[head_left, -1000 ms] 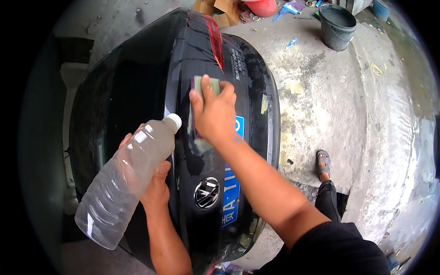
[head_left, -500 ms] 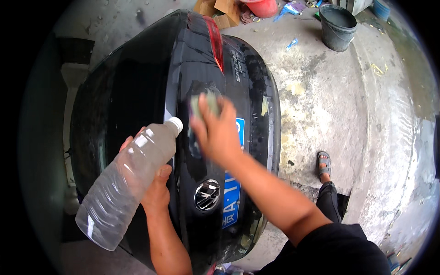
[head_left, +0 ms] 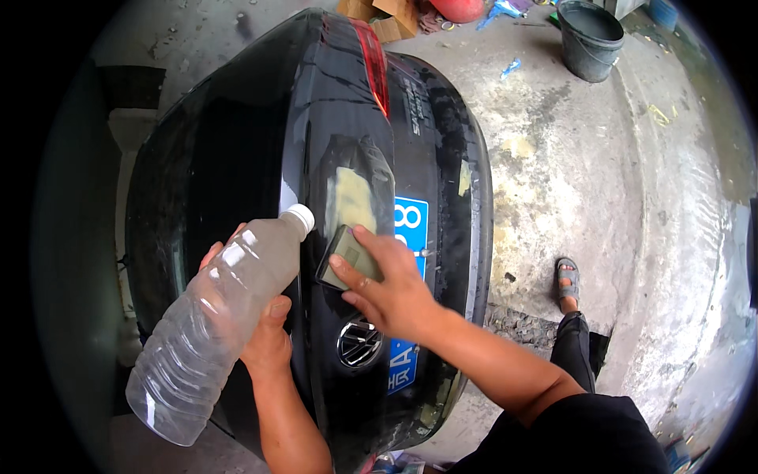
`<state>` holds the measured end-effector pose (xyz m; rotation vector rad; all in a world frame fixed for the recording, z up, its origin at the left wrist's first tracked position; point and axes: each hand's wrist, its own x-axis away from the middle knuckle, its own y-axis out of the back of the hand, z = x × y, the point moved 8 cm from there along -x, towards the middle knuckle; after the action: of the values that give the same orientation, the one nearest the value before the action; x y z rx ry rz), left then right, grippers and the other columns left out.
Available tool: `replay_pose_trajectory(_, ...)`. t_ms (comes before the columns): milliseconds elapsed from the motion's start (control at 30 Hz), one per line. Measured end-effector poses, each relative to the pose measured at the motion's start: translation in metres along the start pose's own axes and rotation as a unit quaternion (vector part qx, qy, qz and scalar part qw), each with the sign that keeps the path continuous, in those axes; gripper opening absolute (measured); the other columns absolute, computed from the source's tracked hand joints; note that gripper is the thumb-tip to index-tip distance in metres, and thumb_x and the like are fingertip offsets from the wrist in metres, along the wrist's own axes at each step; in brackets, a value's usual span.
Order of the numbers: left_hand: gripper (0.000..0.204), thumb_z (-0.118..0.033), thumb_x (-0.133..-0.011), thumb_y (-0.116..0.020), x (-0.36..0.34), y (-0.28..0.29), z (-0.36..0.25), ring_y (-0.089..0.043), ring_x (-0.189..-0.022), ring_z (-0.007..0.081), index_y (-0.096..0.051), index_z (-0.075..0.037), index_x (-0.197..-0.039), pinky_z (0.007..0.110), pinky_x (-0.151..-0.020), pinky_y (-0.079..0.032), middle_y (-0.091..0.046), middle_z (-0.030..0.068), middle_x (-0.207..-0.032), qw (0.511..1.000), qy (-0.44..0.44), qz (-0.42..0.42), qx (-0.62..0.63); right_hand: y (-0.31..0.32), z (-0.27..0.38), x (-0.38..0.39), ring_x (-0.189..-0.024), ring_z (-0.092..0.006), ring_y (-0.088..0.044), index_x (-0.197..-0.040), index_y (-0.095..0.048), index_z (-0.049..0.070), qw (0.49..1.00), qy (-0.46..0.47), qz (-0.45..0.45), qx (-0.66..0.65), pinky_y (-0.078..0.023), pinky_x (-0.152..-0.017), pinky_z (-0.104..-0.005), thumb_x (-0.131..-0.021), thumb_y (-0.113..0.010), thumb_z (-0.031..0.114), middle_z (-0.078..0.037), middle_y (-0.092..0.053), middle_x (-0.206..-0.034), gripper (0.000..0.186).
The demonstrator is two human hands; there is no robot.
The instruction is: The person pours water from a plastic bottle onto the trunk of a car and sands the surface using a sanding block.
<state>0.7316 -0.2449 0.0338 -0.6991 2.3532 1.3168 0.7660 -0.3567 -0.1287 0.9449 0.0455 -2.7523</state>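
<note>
My right hand is closed on a greenish-grey sanding block, its dark underside against the black car's rear panel. Just beyond the block, a pale yellowish filler patch shows on the paint with a dull, wet-looking area round it. A round chrome badge lies just nearer than my right hand. My left hand is wrapped round a clear ribbed plastic bottle with a white cap, tilted with its neck toward the panel. Some left fingers are hidden behind the bottle.
A blue number plate sits right of the block, and a red tail light farther up. On the concrete floor stand a dark bucket, a cardboard box and a red tub. My sandalled foot is at the right.
My right hand has moved the sanding block nearer to me along the panel, uncovering the pale patch. My left hand and the bottle have barely shifted.
</note>
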Motion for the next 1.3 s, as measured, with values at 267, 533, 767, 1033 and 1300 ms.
replay_pose_trajectory(267, 0.111, -0.067, -0.075, -0.077, 0.000, -0.004, 0.002, -0.055, -0.124, 0.0306, -0.030, 0.007, -0.143, 0.043, -0.108, -0.041, -0.056, 0.0223, -0.136, 1.000, -0.005, -0.004, 0.004, 0.013, -0.042, -0.043, -0.130, -0.0403, -0.047, -0.141, -0.057, 0.028, 0.994, 0.096, 0.010, 0.051, -0.041, -0.105, -0.0523, -0.087, -0.069, 0.015, -0.014, -0.044, -0.152, 0.057)
replay_pose_trajectory(533, 0.114, -0.069, -0.072, -0.079, -0.001, -0.006, -0.002, -0.055, -0.124, 0.0299, -0.031, 0.006, -0.143, 0.043, -0.107, -0.042, -0.055, 0.0221, -0.136, 1.000, 0.000, -0.018, 0.015, 0.021, -0.050, -0.063, -0.128, -0.0385, -0.049, -0.132, -0.065, 0.027, 0.996, 0.066, -0.015, 0.062, -0.042, -0.102, -0.0527, -0.083, -0.073, 0.019, -0.013, -0.043, -0.152, 0.050)
replay_pose_trajectory(767, 0.114, -0.071, -0.072, -0.077, 0.000, -0.002, -0.001, -0.055, -0.123, 0.0299, -0.031, 0.006, -0.142, 0.042, -0.107, -0.042, -0.056, 0.0219, -0.136, 1.000, -0.004, -0.017, -0.011, 0.010, -0.003, -0.006, -0.124, -0.0396, -0.051, -0.135, -0.062, 0.023, 0.997, 0.073, 0.022, 0.005, -0.043, -0.097, -0.0512, -0.082, -0.074, 0.018, -0.017, -0.046, -0.150, 0.054)
replay_pose_trajectory(1033, 0.113, -0.071, -0.073, -0.076, 0.000, -0.007, -0.003, -0.055, -0.124, 0.0308, -0.030, 0.006, -0.142, 0.042, -0.105, -0.044, -0.056, 0.0222, -0.136, 1.000, 0.004, -0.017, 0.001, 0.004, -0.032, -0.022, -0.118, -0.0372, -0.054, -0.133, -0.064, 0.022, 0.999, 0.042, -0.011, 0.024, -0.045, -0.093, -0.0496, -0.078, -0.075, 0.014, -0.018, -0.048, -0.147, 0.057)
replay_pose_trajectory(1300, 0.118, -0.078, -0.070, -0.073, 0.005, 0.005, -0.002, -0.055, -0.118, 0.0284, -0.034, 0.007, -0.142, 0.042, -0.103, -0.044, -0.056, 0.0179, -0.129, 0.997, -0.039, -0.051, -0.039, 0.014, -0.017, -0.038, -0.122, -0.0370, -0.052, -0.125, -0.070, 0.027, 0.998, 0.061, 0.002, 0.009, -0.042, -0.100, -0.0509, -0.078, -0.076, 0.015, -0.011, -0.045, -0.152, 0.048)
